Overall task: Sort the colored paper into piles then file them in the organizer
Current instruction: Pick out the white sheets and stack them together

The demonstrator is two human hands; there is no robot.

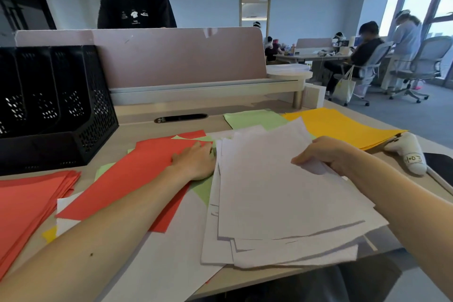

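Paper lies spread by color across the desk [137,125]. The right hand [321,152] grips the far edge of a loose white stack [282,191], fingers curled round it. The left hand [196,162] rests flat, fingers straight, on a red sheet [127,179] just beside that stack. A red pile [27,201] sits at the left, with a green pile [255,119] and a yellow pile [343,125] farther back. The black organizer [49,105] stands at the back left.

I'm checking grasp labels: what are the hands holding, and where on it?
The right hand grips the white sheets at their far right edge. The left hand lies flat on a red sheet, holding nothing.
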